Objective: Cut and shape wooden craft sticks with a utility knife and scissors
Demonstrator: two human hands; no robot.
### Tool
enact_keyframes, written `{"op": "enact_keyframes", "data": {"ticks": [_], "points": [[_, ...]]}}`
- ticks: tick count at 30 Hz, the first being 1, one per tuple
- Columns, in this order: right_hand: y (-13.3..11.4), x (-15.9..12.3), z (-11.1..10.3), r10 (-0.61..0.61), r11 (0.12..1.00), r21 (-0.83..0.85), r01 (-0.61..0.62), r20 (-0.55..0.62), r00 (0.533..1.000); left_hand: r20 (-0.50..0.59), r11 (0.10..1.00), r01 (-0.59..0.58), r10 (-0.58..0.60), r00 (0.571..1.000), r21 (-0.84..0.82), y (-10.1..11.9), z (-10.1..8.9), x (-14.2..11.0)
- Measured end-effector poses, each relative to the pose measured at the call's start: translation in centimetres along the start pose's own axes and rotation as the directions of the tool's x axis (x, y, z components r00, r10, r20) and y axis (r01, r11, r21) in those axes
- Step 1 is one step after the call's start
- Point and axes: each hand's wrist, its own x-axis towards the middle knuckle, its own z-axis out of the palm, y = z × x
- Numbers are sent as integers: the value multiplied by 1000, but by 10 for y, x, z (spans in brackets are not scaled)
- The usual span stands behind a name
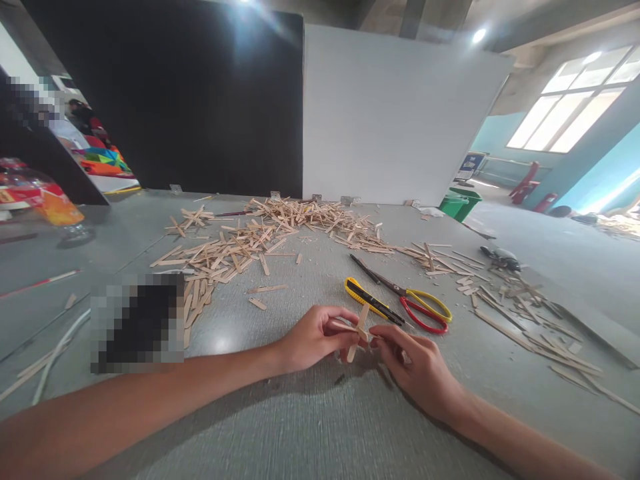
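Near the middle of the table, my left hand pinches small wooden craft sticks that cross each other. One stick stands nearly upright to the view, and another lies across it from between my left fingers. My right hand is closed, its thumb and fingertips pinched at the right side of the crossing. Its fingers partly hide the end of the sticks there. Just beyond my hands lie a yellow and black utility knife and scissors with one red and one yellow handle.
A long pile of loose craft sticks spreads across the back and left. More sticks and splinters lie at right. A blurred-out dark object is near my left forearm, by a white cable. Black and white panels stand behind.
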Motion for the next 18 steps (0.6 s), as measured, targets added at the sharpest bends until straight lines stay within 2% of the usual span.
{"op": "enact_keyframes", "data": {"ticks": [6, 18], "points": [[2, 1, 0, -78, 996, 28, 79, -36, 996, 21, 999, -8, 7, 1000, 44, -2, -2, -1], [3, 1, 1, -76, 997, 16, 77, -28, 997, 20, 998, 0, -1, 1000, 61, 7, 2, -3]]}}
